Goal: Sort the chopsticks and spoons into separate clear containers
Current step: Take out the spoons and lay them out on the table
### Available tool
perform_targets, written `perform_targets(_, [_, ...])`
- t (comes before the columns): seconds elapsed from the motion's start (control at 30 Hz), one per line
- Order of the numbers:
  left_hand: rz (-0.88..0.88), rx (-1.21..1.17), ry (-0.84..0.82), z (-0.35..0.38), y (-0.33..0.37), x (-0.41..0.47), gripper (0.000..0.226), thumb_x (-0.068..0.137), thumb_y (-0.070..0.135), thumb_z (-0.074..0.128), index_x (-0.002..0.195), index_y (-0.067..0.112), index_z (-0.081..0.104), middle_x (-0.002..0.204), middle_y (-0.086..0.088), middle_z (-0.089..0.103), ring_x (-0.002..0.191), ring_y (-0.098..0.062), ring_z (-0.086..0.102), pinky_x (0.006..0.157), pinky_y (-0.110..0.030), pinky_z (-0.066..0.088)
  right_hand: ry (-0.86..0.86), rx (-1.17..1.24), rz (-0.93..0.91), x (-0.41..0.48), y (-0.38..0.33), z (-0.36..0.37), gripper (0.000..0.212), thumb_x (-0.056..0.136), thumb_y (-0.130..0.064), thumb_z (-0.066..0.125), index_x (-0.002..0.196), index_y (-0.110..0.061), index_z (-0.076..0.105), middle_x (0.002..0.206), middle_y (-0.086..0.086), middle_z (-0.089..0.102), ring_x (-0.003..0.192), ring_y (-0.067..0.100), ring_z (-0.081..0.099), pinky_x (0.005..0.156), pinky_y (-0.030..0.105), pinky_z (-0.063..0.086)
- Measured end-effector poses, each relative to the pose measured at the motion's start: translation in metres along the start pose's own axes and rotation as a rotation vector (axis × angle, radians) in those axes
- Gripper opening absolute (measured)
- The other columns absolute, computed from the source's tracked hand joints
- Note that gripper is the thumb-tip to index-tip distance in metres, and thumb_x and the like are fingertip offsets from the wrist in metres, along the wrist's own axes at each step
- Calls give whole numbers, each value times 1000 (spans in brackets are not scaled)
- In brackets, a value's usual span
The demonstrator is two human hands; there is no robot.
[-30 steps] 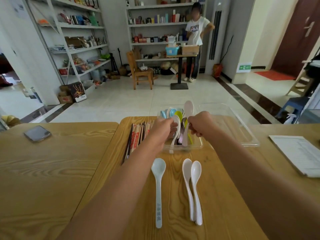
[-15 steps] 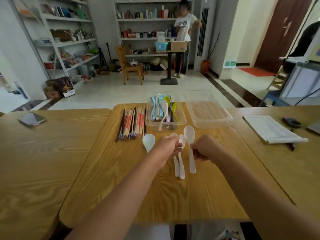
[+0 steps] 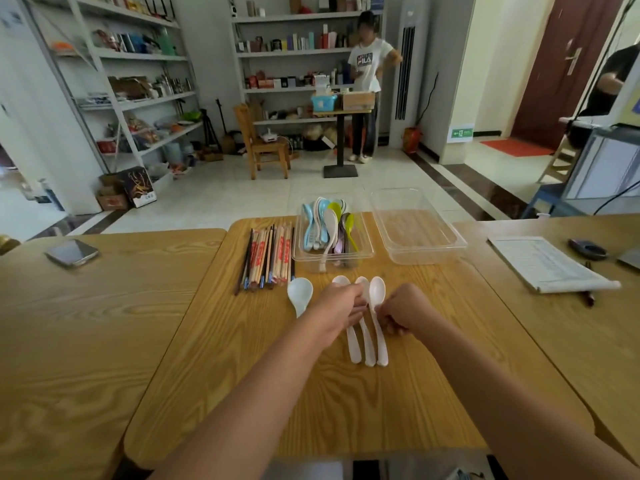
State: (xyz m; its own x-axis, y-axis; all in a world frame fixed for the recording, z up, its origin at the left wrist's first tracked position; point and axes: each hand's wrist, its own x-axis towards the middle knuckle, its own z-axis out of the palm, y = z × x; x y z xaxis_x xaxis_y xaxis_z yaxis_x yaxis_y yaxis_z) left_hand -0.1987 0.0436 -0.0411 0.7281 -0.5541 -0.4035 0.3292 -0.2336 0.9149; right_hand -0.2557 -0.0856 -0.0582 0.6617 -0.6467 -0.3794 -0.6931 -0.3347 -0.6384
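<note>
Three white spoons [image 3: 367, 344] lie side by side on the wooden table, bowls pointing away from me. My left hand [image 3: 341, 306] grips the necks of the left two. My right hand [image 3: 401, 311] pinches the neck of the rightmost spoon [image 3: 376, 289]. A fourth white spoon [image 3: 300, 293] lies to the left, its handle hidden under my left arm. Beyond it lies a bundle of chopsticks [image 3: 268, 256]. A clear container [image 3: 367, 252] holding several coloured spoons stands behind my hands, with an empty clear container [image 3: 446, 233] to its right.
A phone [image 3: 72, 252] lies on the left table. Papers [image 3: 550, 265] and a dark small object [image 3: 587, 249] lie on the right table. A person [image 3: 369, 64] stands by shelves at the back, near a wooden chair [image 3: 263, 143].
My hands came back from the spoon container toward me and now hold the white spoons on the table. The rightmost spoon has closed up against the other two.
</note>
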Motion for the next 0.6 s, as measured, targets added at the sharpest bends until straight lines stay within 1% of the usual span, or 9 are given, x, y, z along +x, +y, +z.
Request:
perform_targets(0.03, [10, -4, -5, 0, 2, 0, 28, 100, 21, 52, 121, 3, 56, 113, -14, 68, 105, -23, 68, 93, -32, 55, 3, -4, -2, 1, -1, -1, 19, 89, -11, 67, 72, -1, 67, 59, 12, 64, 39, 19, 52, 44, 24, 43])
perform_targets(0.13, [40, -28, -21, 0, 9, -3, 15, 101, 19, 51, 103, 7, 58, 102, -11, 66, 99, -23, 66, 90, -31, 54, -15, -8, -38, 0, -5, -5, 30, 93, -21, 64, 69, -2, 64, 66, 13, 64, 44, 18, 53, 48, 25, 44])
perform_targets(0.17, [50, -29, -19, -2, 11, -4, 15, 102, 19, 50, 102, 6, 59, 103, -11, 66, 101, -23, 66, 91, -31, 54, -23, -23, -55, -2, -7, -6, 32, 95, -22, 62, 69, -2, 64, 68, 12, 64, 46, 17, 53, 50, 24, 44])
perform_targets(0.27, [87, -14, -14, -8, 18, -4, 24, 103, 19, 49, 117, 2, 58, 117, -15, 66, 111, -27, 65, 98, -34, 53, 0, 75, -106, -6, -13, -11, 24, 94, -16, 64, 86, 6, 67, 62, 11, 63, 45, 18, 51, 45, 25, 42])
perform_targets(0.33, [105, -15, -20, -14, 25, -5, 24, 103, 19, 48, 117, 2, 58, 119, -15, 66, 113, -27, 64, 99, -35, 53, 16, 116, -146, -7, -20, -16, 21, 93, -14, 65, 87, 7, 66, 62, 13, 62, 44, 19, 51, 43, 25, 41])
perform_targets(0.4, [122, -29, -2, -21, 33, -3, 28, 103, 17, 49, 123, -1, 57, 121, -16, 66, 112, -27, 65, 99, -35, 53, 14, 128, -172, -6, -29, -20, 22, 92, -14, 66, 85, 7, 67, 67, 15, 64, 48, 21, 52, 44, 26, 42])
perform_targets(0.47, [137, -51, 23, -29, 41, 1, 31, 102, 14, 49, 128, -3, 55, 120, -18, 67, 112, -28, 66, 98, -35, 53, 13, 158, -181, -3, -38, -24, 21, 91, -13, 67, 88, 8, 67, 66, 15, 63, 48, 20, 51, 45, 27, 41])
perform_targets(0.53, [143, -69, 34, -38, 50, 7, 31, 102, 14, 49, 127, -3, 56, 116, -17, 69, 109, -28, 67, 95, -33, 55, 14, 180, -191, 4, -48, -28, 19, 91, -10, 67, 89, 9, 67, 61, 13, 61, 46, 19, 49, 45, 27, 41])
perform_targets(0.6, [149, -70, 50, -45, 62, 17, 31, 103, 15, 47, 126, -3, 56, 108, -13, 70, 102, -24, 68, 87, -29, 56, 27, 188, -206, 14, -61, -30, 19, 90, -9, 67, 86, 9, 67, 61, 13, 60, 45, 19, 49, 46, 26, 41])
